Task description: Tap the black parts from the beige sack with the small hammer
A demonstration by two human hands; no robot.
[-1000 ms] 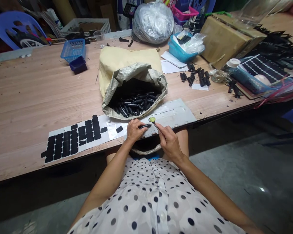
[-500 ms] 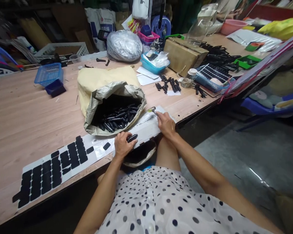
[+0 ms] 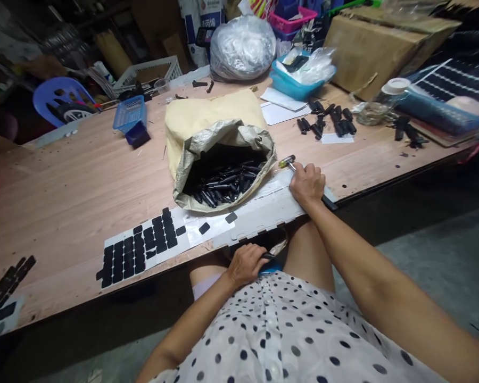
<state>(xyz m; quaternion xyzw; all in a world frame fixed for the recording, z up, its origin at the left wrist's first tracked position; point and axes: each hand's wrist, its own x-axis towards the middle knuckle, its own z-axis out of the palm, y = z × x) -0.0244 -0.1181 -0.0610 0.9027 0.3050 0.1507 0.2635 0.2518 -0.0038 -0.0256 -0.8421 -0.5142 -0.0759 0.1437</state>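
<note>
My right hand (image 3: 308,183) is wrapped round a small hammer (image 3: 287,161) with a yellowish and dark head; the end of its black handle shows past my wrist. It rests over the white board strip along the table's front edge. Below that edge, near my lap, my left hand (image 3: 245,264) is closed on a black tubular part (image 3: 267,256), mostly hidden by the fingers. Behind it a second bag (image 3: 280,247) opens under the table. Between my hands and the table's middle lies an open woven sack (image 3: 183,199) with many black tubular parts (image 3: 227,183) inside.
Black rounded stickers (image 3: 123,258) lie on a white sheet at the front left, and loose ones closer to the sack. Further right are black pieces (image 3: 337,121), a blue basket (image 3: 293,85) and a cardboard box (image 3: 379,50). A blue basket (image 3: 130,114) stands back left.
My left hand has moved from the board strip down below the table edge with the black part. My right hand still grips the hammer. The view has shifted.
</note>
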